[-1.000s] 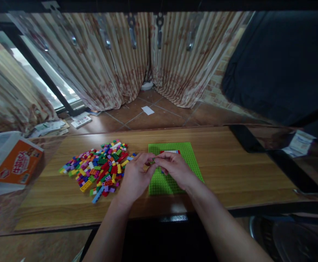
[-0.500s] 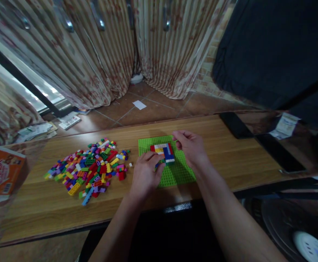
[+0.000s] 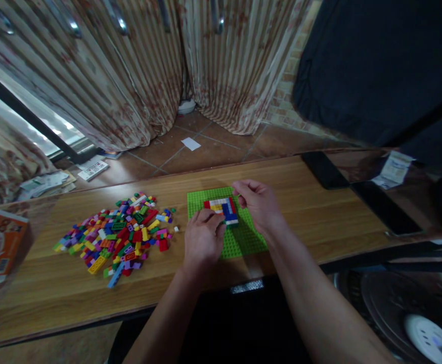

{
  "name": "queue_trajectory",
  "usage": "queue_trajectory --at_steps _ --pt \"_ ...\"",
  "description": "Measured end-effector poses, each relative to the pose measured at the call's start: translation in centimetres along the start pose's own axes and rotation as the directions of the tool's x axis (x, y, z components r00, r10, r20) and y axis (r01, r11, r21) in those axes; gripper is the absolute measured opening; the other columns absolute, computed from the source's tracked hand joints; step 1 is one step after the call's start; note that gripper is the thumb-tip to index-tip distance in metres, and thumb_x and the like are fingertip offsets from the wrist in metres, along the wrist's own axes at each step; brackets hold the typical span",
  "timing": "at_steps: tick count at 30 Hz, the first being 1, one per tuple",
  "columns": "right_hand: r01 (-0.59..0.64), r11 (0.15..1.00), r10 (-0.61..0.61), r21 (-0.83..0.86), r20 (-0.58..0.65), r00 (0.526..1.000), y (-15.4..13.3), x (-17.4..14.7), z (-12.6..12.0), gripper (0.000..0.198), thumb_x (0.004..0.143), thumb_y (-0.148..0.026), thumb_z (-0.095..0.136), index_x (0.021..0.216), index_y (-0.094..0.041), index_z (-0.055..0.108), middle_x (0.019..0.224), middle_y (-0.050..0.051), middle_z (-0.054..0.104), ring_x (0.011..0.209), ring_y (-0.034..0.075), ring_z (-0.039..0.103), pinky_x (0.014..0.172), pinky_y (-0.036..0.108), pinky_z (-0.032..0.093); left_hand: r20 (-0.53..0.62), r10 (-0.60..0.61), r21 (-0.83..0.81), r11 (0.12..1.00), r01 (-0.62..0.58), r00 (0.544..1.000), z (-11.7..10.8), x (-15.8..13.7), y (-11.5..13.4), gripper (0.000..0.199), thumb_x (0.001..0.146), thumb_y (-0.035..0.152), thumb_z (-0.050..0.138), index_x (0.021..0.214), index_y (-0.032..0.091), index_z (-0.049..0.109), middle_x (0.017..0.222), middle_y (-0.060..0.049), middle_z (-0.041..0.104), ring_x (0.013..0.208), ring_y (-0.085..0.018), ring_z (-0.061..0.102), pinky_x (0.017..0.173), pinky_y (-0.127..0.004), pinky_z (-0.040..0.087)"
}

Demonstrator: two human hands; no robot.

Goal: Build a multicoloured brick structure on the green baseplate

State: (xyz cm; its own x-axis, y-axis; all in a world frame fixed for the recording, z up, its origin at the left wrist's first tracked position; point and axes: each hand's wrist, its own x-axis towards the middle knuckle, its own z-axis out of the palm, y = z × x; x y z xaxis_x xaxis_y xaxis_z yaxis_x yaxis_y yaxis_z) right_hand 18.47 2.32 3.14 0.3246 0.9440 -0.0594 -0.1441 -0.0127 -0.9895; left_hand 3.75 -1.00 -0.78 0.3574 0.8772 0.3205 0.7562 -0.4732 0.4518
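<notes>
Whole scene is looking dim; daylight is coming through the window (image 3: 50, 112) at left. Tabletop (image 3: 300, 227) is showing a pale sheen near its far left edge. Soft shadow is falling on the green board (image 3: 239, 245). Dark cover (image 3: 376, 65) is losing detail. Blocks (image 3: 126, 232) are looking slightly soft; edges are stretching.

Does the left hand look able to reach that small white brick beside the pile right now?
Probably yes: the small white brick lies between the pile and the left hand, apart from both, with nothing visible blocking the way.
</notes>
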Motion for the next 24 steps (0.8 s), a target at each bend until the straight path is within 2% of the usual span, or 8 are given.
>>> queue_trajectory --at_steps 4,8,11,14,17,24 --pt "0.003 1.000 -0.003 0.016 0.006 1.000 0.03 -0.04 -0.05 0.021 0.067 -0.037 0.069 0.063 -0.018 0.062 0.056 -0.004 0.057 0.046 0.006 0.042 0.044 0.021 0.032 -0.019 -0.064 -0.001 0.998 0.064 0.998 0.01 -0.09 0.12 0.021 0.080 0.017 0.062 0.100 0.020 0.068 0.101 -0.007 0.066 0.095 -0.024 0.059 0.086 -0.041 0.050" --pt "0.013 1.000 -0.013 -0.010 -0.007 1.000 0.10 0.02 -0.13 0.021 0.068 -0.038 0.068 0.064 -0.019 0.062 0.056 -0.004 0.057 0.046 0.007 0.042 0.045 0.022 0.032 -0.014 -0.080 -0.097 0.992 0.079 0.997 -0.27 -0.06 0.09 0.027 0.076 0.016 0.064 0.103 0.020 0.065 0.103 -0.007 0.065 0.098 -0.023 0.059 0.090 -0.040 0.049" --pt "0.025 0.999 -0.026 -0.034 -0.012 1.000 0.09 0.03 -0.14 0.021 0.068 -0.038 0.067 0.063 -0.019 0.061 0.056 -0.004 0.057 0.047 0.007 0.042 0.045 0.022 0.032 -0.052 -0.145 -0.167 0.977 0.135 0.988 -0.37 0.07 0.21 0.025 0.080 0.019 0.061 0.105 0.019 0.063 0.102 -0.008 0.064 0.097 -0.022 0.059 0.090 -0.040 0.050" --pt "0.024 0.999 -0.025 -0.034 -0.008 1.000 0.00 -0.03 -0.08 0.021 0.068 -0.038 0.067 0.063 -0.019 0.061 0.056 -0.004 0.056 0.046 0.007 0.042 0.045 0.022 0.032 -0.106 -0.235 -0.164 0.962 0.216 0.966 -0.18 0.25 0.44 0.024 0.083 0.025 0.058 0.106 0.017 0.062 0.104 -0.009 0.062 0.099 -0.023 0.058 0.091 -0.042 0.049" --pt "0.016 0.999 -0.016 -0.033 -0.008 1.000 -0.13 -0.09 -0.08 0.021 0.068 -0.037 0.067 0.062 -0.018 0.061 0.056 -0.004 0.056 0.046 0.007 0.041 0.045 0.022 0.032 -0.130 -0.328 -0.151 0.939 0.308 0.936 0.15 0.37 0.65 0.029 0.080 0.027 0.063 0.107 0.017 0.060 0.109 -0.010 0.059 0.104 -0.025 0.056 0.094 -0.044 0.048" --pt "-0.009 0.999 0.008 -0.034 -0.016 1.000 -0.40 -0.15 -0.25 0.019 0.069 -0.035 0.068 0.062 -0.018 0.061 0.056 -0.004 0.056 0.046 0.006 0.042 0.044 0.021 0.032 -0.132 -0.430 -0.222 0.891 0.396 0.893 0.41 0.60 1.04 0.034 0.073 0.024 0.068 0.105 0.020 0.058 0.114 -0.010 0.054 0.109 -0.026 0.055 0.093 -0.045 0.049"
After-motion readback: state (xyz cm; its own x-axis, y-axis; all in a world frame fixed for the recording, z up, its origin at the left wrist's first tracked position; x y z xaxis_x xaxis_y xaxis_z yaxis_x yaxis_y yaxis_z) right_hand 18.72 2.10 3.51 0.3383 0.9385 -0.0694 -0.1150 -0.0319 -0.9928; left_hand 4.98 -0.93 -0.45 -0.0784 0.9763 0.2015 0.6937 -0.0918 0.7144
